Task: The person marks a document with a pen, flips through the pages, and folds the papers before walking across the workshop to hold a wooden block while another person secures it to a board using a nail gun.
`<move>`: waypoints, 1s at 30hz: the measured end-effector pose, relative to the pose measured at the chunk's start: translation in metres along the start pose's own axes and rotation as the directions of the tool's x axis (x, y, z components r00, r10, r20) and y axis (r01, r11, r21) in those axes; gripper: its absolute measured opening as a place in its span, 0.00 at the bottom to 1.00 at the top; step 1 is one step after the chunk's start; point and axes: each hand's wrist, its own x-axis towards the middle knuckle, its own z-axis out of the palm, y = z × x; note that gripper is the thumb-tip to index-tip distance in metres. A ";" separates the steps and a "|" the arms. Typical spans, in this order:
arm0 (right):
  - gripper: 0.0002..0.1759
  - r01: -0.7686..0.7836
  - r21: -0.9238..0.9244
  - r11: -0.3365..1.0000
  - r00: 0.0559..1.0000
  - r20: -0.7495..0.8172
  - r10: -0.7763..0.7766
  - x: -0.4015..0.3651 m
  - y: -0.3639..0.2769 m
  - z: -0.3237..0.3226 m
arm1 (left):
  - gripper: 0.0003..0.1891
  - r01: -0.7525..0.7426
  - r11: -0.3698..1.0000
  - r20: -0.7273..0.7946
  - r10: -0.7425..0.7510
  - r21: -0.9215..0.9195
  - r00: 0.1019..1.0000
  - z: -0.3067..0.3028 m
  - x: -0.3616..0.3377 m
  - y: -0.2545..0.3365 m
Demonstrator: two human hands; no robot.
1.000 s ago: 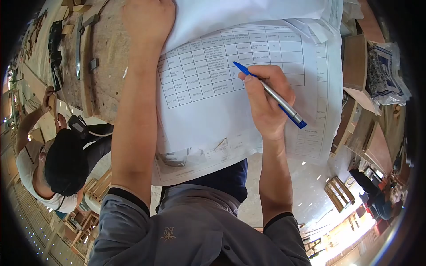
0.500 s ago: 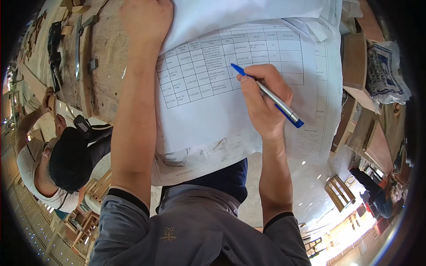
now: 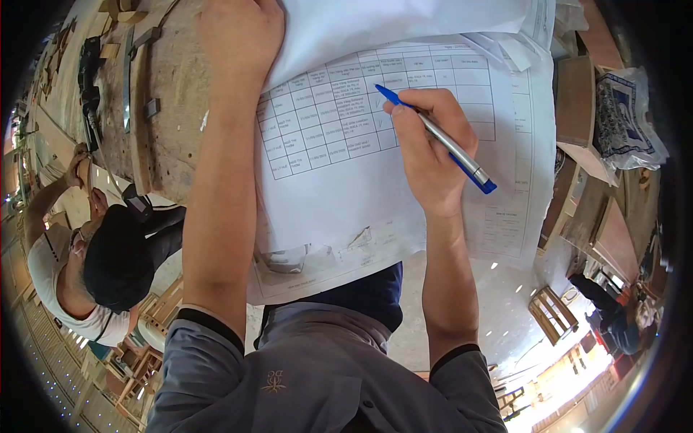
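In my right hand point(image 3: 437, 148) is a silver and blue pen point(image 3: 455, 148), pinched between thumb and fingers. Its blue tip is over a narrow column of a printed table on a white sheet point(image 3: 325, 209). Small pen ticks show in the rows just below the tip. My left hand point(image 3: 242, 32) rests at the top by the edge of the turned-up pages point(image 3: 390, 18); its fingers are out of sight. Under the top sheet lie more printed papers point(image 3: 505, 224), partly in clear plastic.
A wooden workbench point(image 3: 170, 108) with a black tool point(image 3: 89, 94) and metal pieces is at the left. Beyond it a person in a black cap point(image 3: 119, 256) handles a piece of wood. At right are wooden boards point(image 3: 613, 231) and a plastic-wrapped packet point(image 3: 628, 119). Another person point(image 3: 617, 321) is farther off.
My right hand has moved the pen slightly up the column to a higher row. Another tick now shows below the tip. My left hand is nearly still.
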 end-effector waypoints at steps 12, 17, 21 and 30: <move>0.05 0.084 -0.103 0.991 0.996 -0.009 -0.085 0.003 0.005 0.007 | 0.16 0.043 0.995 0.048 -0.048 0.094 0.998 -0.008 -0.001 0.005; 0.04 0.040 0.025 0.999 0.997 -0.065 -0.039 -0.001 0.004 0.003 | 0.15 -0.003 1.000 0.031 0.002 0.017 1.000 -0.004 0.000 -0.003; 0.04 -0.009 0.066 0.998 0.990 -0.141 0.018 -0.007 -0.010 -0.007 | 0.13 -0.043 0.997 -0.023 0.042 -0.068 0.999 0.001 0.001 -0.008; 0.13 -0.113 -0.366 0.924 0.977 -0.212 0.036 -0.023 -0.043 -0.068 | 0.10 -0.173 0.975 -0.156 0.150 -0.142 0.976 0.013 0.001 -0.019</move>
